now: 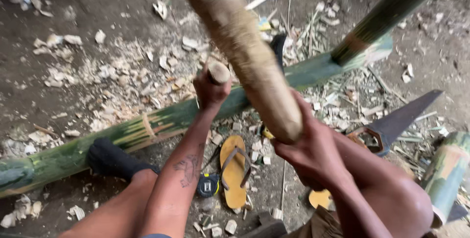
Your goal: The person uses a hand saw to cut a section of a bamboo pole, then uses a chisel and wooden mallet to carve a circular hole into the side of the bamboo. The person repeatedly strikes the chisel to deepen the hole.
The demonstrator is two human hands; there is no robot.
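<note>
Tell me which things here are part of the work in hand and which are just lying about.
In use:
left hand gripping a wooden handle
right hand holding a thick wooden club
long green bamboo pole, under a socked foot

Lying about:
hand saw
yellow sandal
tape measure
wood chips

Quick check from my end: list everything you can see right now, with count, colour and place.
bamboo pole: one, green, lying across the ground, under the foot
wooden club: one, tan, raised over the pole, in the right hand
handle: one, pale wood, upright on the pole, in the left hand; what it belongs to is hidden
second bamboo pole: one, dark green, top right
bamboo piece: one, green, right edge
handsaw: one, dark blade, right of the hands
sandal: one, yellow, between the legs
tape measure: one, black and yellow, beside the sandal
wood chips: many, pale, scattered on the dirt
left hand: on the handle
right hand: on the club
foot: dark sock, on the pole
</note>
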